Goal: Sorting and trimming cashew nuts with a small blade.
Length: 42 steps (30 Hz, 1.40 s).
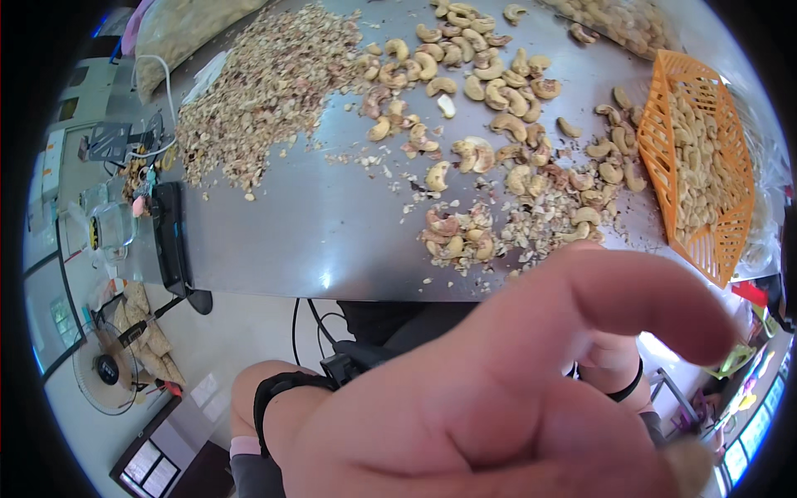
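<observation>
My left hand (506,382) is raised very close to the camera and fills the lower middle. Its bent index finger points right, and a blurred fingertip shows below it, apart from it. Nothing is visible between these fingers. A black band (270,398) with a small black device circles the left wrist. Behind it, my right hand (610,353) shows only in part near its own black wrist band; its fingers are hidden. Beyond, on the metal table (274,232), lie loose cashew nuts (498,95) and, nearer, cashews among crumbly bits (461,236). Neither hand visibly touches them.
A wide heap of flaky fragments (266,83) covers the table's far left. An orange plastic basket (660,141) of cashews stands at the right. Bags of nuts (618,25) lie along the far side. At left are a black device (170,236) and a fan (106,369).
</observation>
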Available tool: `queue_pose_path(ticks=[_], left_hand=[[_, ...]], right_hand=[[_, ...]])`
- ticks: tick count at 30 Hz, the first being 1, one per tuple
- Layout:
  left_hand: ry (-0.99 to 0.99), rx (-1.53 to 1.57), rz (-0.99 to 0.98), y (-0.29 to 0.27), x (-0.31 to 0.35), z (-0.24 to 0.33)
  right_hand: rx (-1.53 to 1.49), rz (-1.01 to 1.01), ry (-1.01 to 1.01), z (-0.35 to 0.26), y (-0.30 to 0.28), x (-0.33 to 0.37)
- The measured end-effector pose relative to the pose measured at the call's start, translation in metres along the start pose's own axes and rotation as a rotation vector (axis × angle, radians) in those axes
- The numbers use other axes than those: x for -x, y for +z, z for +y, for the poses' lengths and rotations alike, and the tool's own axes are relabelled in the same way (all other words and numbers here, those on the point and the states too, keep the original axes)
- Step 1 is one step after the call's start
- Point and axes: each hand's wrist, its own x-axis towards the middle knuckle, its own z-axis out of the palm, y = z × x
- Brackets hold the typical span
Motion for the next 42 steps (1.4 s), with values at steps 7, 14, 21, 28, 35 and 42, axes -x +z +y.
queue_pose_path(ticks=[7,14,21,28,35,42], left_hand=[[-0.018,0.004,0.103,-0.002,-0.002,-0.007],[0.01,-0.059,0.176,-0.009,-0.008,-0.016],[-0.022,0.065,0.172,-0.017,-0.009,-0.021],[0.085,-0.111,0.219,-0.023,-0.005,-0.031],[0.066,-0.119,0.156,-0.019,-0.009,-0.033],[0.048,-0.117,0.164,-0.023,-0.01,-0.033]], right_hand=[[-0.08,-0.084,-0.092,-0.003,-0.001,-0.003],[-0.094,-0.117,0.011,-0.003,0.003,0.0],[-0.053,-0.205,-0.055,-0.028,0.014,0.021],[-0.029,-0.35,-0.119,-0.028,0.027,0.047],[-0.04,-0.317,-0.154,-0.016,0.028,0.055],[-0.047,-0.313,-0.16,0.0,0.029,0.051]])
